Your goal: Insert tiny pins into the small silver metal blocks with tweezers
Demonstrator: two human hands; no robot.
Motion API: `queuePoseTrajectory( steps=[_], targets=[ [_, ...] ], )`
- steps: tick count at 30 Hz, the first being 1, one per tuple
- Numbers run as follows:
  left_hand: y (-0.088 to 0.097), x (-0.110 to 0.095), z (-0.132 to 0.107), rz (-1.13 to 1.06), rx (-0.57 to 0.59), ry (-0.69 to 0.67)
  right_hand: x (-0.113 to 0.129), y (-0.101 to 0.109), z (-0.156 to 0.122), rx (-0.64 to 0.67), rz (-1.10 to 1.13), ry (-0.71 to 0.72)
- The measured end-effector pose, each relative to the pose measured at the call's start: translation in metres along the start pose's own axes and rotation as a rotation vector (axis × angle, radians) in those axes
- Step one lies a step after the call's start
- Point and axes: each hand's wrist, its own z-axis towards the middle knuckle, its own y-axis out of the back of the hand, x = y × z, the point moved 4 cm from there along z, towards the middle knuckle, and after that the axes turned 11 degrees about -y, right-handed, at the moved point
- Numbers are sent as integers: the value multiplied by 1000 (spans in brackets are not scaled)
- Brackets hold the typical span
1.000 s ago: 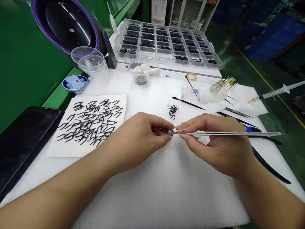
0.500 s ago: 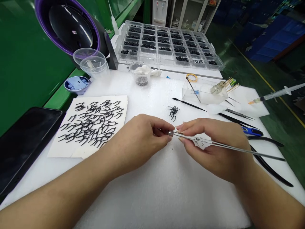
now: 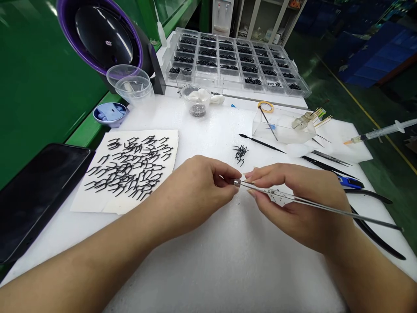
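Note:
My left hand point(image 3: 202, 191) is closed, thumb and fingertips pinching a small shiny metal cylinder point(image 3: 237, 182). My right hand point(image 3: 302, 200) is closed around a pair of long thin metal tweezers point(image 3: 325, 207), whose tips reach the end of the cylinder. What lies exactly at the tips is too small to make out. Just beyond my hands is a little pile of black forked pieces point(image 3: 240, 154) on the white tabletop point(image 3: 228, 269). Tiny dark specks lie under the tweezers, between my right thumb and fingers.
At left, a white sheet point(image 3: 80, 204) bears many black forked pieces, beside a black tablet-like slab point(image 3: 42, 195). Behind stand a purple-rimmed fan point(image 3: 104, 39), clear cups point(image 3: 197, 106) and a compartment tray point(image 3: 233, 81). Pliers point(image 3: 378, 239), a blue-handled tool point(image 3: 350, 181) and a syringe point(image 3: 381, 132) are at right.
The whole view has shifted slightly, so things sit a little further right. Both hands keep their grips near the cylinder, and the tweezers' prongs look closer together.

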Motion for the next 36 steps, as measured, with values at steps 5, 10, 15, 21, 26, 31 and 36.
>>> queuePoseTrajectory(
  steps=[5, 10, 15, 21, 26, 31, 36],
  targets=[
    [-1, 0, 0, -11, -1, 13, -1, 0, 0, 17, 0, -12],
    [-2, 4, 0, -30, 13, 38, -1, 1, 0, 8, -5, -13],
    [-2, 6, 1, -57, -28, 44, 0, 1, 0, 10, 3, -18],
    [-2, 1, 2, -104, -59, 23, 0, 2, 0, -1, 16, -15],
    [-1, 2, 3, -77, -15, 13, 1, 5, -1, -7, 55, -37],
    [5, 4, 4, -25, -42, 36, -7, 11, 0, 0, 159, -103],
    [16, 7, 6, 36, -117, 102, -27, 3, 7, 146, 207, -217]
  ],
)
